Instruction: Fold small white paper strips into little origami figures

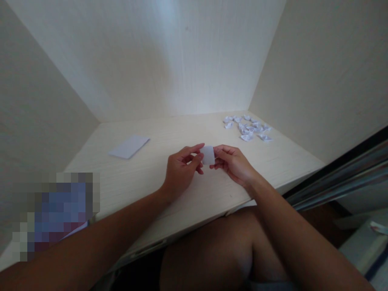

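One small, white, squarish paper (207, 156), pinched in my left hand (183, 165) and right hand (232, 162); one larger sheet (129, 146); clustered folded pieces (246, 131), uncountable.

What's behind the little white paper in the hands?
Pale tabletop shows around the small paper, which the left hand and right hand hold between them. Whatever is straight behind it is covered, so I can't tell.

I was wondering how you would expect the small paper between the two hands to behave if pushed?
The paper is probably light, as the left hand and right hand hold it just by its edges. With no obvious sag, it seems fairly stiff at this size, but being flat, it would likely crease rather than roll.
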Tool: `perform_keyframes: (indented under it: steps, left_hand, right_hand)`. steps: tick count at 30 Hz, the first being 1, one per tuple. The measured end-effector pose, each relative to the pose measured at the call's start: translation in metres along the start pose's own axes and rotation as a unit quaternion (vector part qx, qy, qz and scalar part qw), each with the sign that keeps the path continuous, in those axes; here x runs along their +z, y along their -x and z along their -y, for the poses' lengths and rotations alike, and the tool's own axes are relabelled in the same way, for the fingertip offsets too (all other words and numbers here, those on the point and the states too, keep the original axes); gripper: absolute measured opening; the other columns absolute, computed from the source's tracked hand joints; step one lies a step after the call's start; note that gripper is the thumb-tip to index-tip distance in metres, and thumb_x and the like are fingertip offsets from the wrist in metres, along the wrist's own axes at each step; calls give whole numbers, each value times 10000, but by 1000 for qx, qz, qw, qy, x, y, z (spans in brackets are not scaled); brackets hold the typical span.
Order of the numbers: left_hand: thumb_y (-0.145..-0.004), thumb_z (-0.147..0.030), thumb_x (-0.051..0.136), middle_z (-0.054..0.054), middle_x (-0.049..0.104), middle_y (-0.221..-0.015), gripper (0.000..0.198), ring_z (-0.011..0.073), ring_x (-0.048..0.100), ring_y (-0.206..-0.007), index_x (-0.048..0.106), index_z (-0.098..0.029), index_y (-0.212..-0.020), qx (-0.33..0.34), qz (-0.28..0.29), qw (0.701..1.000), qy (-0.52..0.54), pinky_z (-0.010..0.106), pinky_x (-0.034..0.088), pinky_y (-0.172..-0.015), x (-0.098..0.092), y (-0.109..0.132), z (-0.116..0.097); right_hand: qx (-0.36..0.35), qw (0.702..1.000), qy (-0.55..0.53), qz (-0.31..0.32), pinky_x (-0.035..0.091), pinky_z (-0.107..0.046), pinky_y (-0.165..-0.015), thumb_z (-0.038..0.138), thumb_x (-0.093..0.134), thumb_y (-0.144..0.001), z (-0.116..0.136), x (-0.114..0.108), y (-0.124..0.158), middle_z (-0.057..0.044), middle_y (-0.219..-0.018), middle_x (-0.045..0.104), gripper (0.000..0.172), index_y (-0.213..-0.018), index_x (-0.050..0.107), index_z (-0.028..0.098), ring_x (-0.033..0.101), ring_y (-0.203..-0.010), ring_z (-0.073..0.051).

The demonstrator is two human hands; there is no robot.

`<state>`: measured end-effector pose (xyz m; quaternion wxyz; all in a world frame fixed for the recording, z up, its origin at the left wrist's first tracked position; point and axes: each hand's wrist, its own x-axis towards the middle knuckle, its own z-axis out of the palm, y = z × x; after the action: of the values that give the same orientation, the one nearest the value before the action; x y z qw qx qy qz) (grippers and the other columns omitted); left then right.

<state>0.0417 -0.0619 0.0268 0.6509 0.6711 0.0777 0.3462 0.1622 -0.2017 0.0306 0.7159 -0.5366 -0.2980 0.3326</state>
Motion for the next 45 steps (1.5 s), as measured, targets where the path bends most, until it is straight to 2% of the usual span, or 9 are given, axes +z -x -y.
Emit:
perform_keyframes:
  steps: [9,18,23,26,31,35,38,42,45]
  left_hand:
    - [-867,-218,802,3,742,-854,259,114,707,-612,842,-277,-1117,22,-3,999,37,256,656,-543,1,2,0]
    - [-807,-293,904,31,809,-863,346,153,754,-638,810,-196,-1125,15,-13,999,42,315,688,-661,4,3,-5]
    - [-789,-300,914,32,804,-863,368,164,758,-682,798,-204,-1125,12,-14,999,32,308,665,-664,2,2,-2]
    - [-779,-298,919,45,803,-906,333,178,764,-777,795,-201,-1072,16,-24,999,23,299,656,-686,1,2,-1]
    - [-794,-316,904,97,803,-1106,254,184,763,-871,748,-178,-940,20,-39,999,15,323,661,-755,1,0,0]
    - [-815,-306,885,88,808,-1041,218,166,751,-807,749,-169,-916,10,-37,999,8,314,651,-733,-1,-1,2]
    - [-817,-307,883,78,807,-1007,205,174,751,-833,769,-173,-922,3,-26,1000,6,314,651,-745,-1,-1,3]
    - [-820,-328,871,68,806,-991,203,187,751,-862,775,-181,-921,-3,-19,1000,6,324,659,-750,-1,-1,0]
    - [-821,-337,856,58,803,-972,199,177,741,-810,776,-187,-925,-10,-19,1000,1,326,659,-736,-1,-1,0]
  right_hand:
    - [-19,1000,10,19,543,-273,-648,580,831,-833,-5,7,0,-34,-817,791,395,-921,755,202,738,-700,-157]
    - [-79,994,73,-14,529,-290,-618,592,790,-845,-5,9,-3,-30,-757,771,400,-885,746,196,704,-670,-160]
    - [-122,984,123,-40,510,-284,-605,513,718,-931,-4,16,0,-9,-686,736,325,-863,742,196,658,-619,-139]
    - [-134,979,143,-56,498,-279,-590,469,686,-962,-4,20,1,-3,-668,719,293,-857,723,199,641,-592,-132]
    - [-138,976,151,-76,493,-262,-567,460,663,-971,-6,21,0,-14,-749,727,289,-840,670,203,673,-599,-125]
    - [-131,977,156,-66,498,-258,-558,517,664,-970,-8,21,0,-19,-770,723,342,-838,667,202,684,-605,-128]
    - [-123,978,160,-47,509,-262,-565,560,696,-943,-8,21,1,-17,-752,723,368,-876,695,198,691,-620,-138]
    - [-119,979,159,-41,528,-265,-567,549,761,-891,-7,18,2,-29,-831,752,361,-927,703,195,703,-633,-139]
    - [-120,979,163,-39,541,-267,-566,519,752,-906,-6,15,2,-31,-854,760,329,-952,702,197,707,-630,-136]
